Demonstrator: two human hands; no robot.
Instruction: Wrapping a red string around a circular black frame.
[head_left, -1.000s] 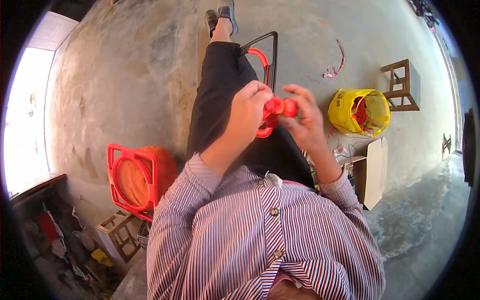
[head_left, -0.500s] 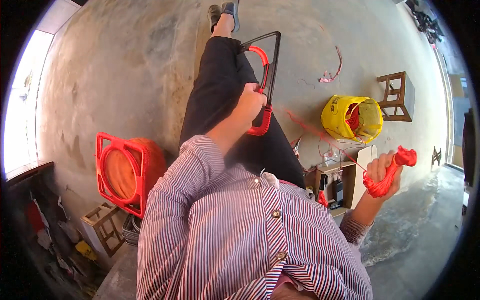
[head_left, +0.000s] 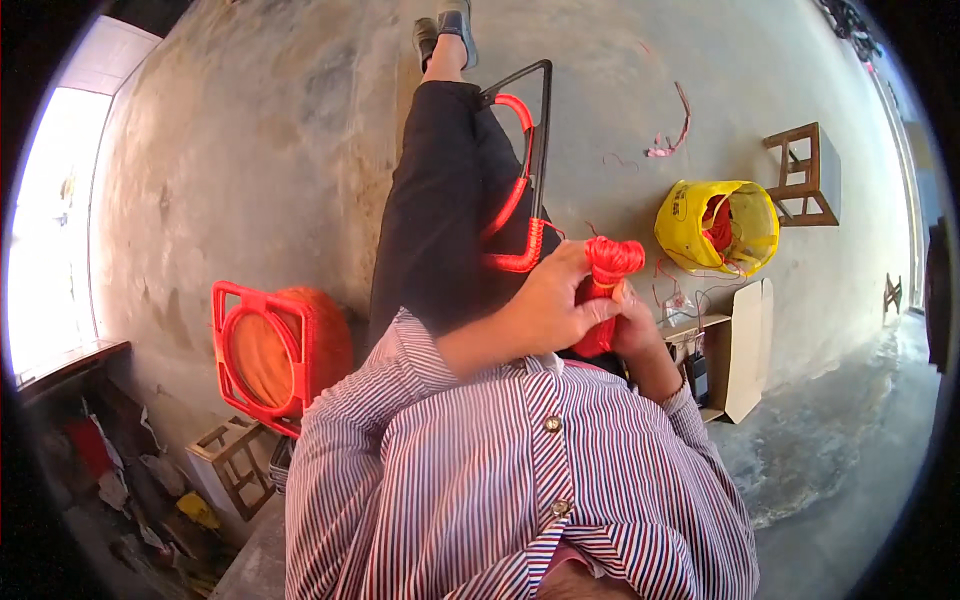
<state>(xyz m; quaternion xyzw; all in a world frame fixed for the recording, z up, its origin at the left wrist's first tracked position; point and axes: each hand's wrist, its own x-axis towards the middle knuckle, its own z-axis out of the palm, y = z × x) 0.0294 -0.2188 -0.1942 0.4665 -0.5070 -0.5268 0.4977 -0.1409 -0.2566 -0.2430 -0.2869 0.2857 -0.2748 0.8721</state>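
Observation:
Both hands meet in front of my lap at a bundle of red cord (head_left: pixel 612 258). Its thick looped end points up and its lower part hangs between the palms. My left hand (head_left: pixel 552 305) is closed round the bundle's left side. My right hand (head_left: pixel 632 322) closes on it from the right, with the thumb against the cord. On my thighs lies a black bag-shaped frame (head_left: pixel 544 140), its curved inner piece and lower edge wrapped in red cord (head_left: pixel 522 262). A strand runs from that wrapped edge toward my left hand. The fingertips behind the bundle are hidden.
A yellow bucket (head_left: pixel 680 225) with red cord inside stands at the right, near a wooden stool (head_left: pixel 822 180). Below it is an open cardboard box (head_left: pixel 748 345). On the left are a red plastic-framed stool (head_left: pixel 225 340) and another wooden stool (head_left: pixel 228 460). Cord scraps (head_left: pixel 680 130) lie on the floor.
My left hand has let go of the frame, which now rests on my thighs. My right hand has brought the cord bundle in from the right, and both hands now grip it.

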